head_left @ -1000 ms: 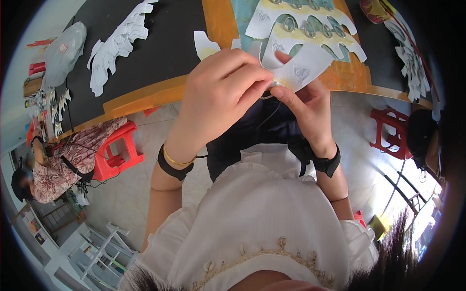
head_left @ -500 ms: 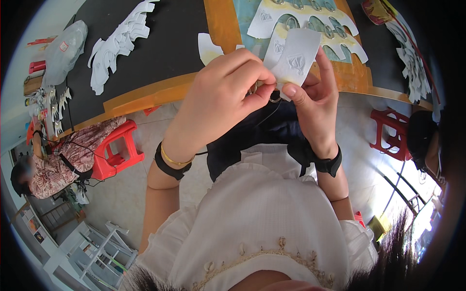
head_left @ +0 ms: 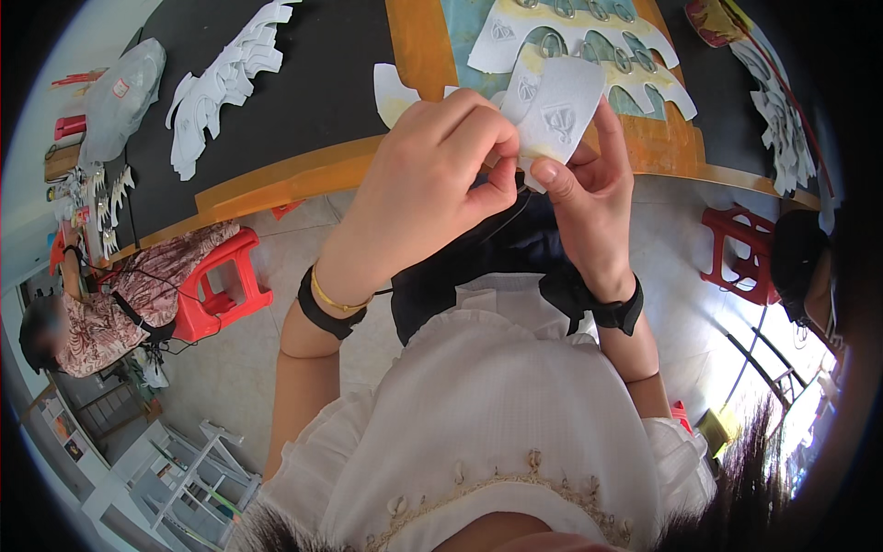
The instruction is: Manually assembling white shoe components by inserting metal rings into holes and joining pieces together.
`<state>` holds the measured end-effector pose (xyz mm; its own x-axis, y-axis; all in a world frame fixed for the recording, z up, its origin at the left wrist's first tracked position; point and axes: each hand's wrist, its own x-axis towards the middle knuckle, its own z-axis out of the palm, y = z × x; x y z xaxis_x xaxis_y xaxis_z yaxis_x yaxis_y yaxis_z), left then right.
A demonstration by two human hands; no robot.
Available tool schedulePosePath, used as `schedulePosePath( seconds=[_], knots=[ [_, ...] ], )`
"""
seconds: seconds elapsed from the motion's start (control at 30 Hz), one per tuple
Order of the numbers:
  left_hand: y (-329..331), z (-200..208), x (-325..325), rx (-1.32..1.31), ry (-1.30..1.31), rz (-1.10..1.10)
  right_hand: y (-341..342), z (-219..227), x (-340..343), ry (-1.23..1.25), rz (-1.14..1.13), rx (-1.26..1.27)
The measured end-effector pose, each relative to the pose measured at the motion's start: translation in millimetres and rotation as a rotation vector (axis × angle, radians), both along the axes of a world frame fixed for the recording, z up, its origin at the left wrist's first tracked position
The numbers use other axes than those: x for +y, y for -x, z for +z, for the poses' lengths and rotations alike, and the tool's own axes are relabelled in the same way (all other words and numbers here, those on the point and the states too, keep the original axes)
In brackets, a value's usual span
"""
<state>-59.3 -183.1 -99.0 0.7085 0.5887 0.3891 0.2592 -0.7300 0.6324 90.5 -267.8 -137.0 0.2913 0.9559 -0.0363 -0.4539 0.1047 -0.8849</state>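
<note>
My right hand (head_left: 593,198) grips a white, leather-like piece (head_left: 563,120) by its near end, thumb on top and fingers behind. The piece has an embossed emblem and a yellowish patch near my thumb. Beside that end, my left hand (head_left: 451,175) is closed in a pinch; whatever its fingertips hold is hidden. Just beyond lie curved white pieces (head_left: 501,46) in overlapping rows, with yellowish, glue-like edges and metal rings (head_left: 621,60) set along them. Another white piece (head_left: 391,92) with a yellowish edge lies past my left hand.
Stacked white cut pieces (head_left: 221,87) lie far left on the black table (head_left: 331,55), more (head_left: 777,110) at the right near a stained pot (head_left: 716,23). A plastic bag (head_left: 124,97) rests at the left edge. Another person (head_left: 120,304) sits left by a red stool (head_left: 221,285).
My right hand has shifted slightly left and toward me, with the white piece in it. My left hand stays pinched in nearly the same place.
</note>
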Motion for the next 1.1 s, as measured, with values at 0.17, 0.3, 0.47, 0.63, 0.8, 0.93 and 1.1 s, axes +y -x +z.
schedulePosePath(
  seconds=[0.17, 0.3, 0.47, 0.63, 0.8, 0.93, 1.1],
  knots=[
    [0, -2, -1, -0.034, 0.148, 0.049, 2, 2, 2, -0.001, -0.018, 0.014],
    [-5, -4, 0, -0.101, 0.027, 0.101, 3, 3, 4, 0.006, -0.027, -0.004],
    [-3, 0, -2, -0.032, 0.215, 0.112, 2, 9, 3, 0.060, -0.007, 0.024],
    [-5, -8, 5, -0.001, -0.189, 0.088, 1, 8, 6, 0.049, -0.019, 0.188],
    [-6, -7, 6, -0.017, -0.239, 0.089, -3, 9, 9, 0.013, 0.001, -0.310],
    [1, -2, -5, -0.074, -0.134, 0.137, -1, 5, 10, 0.062, -0.060, -0.175],
    [17, 9, -42, 0.182, 0.928, -0.224, 3, 9, 10, 0.001, -0.138, -0.157]
  ],
)
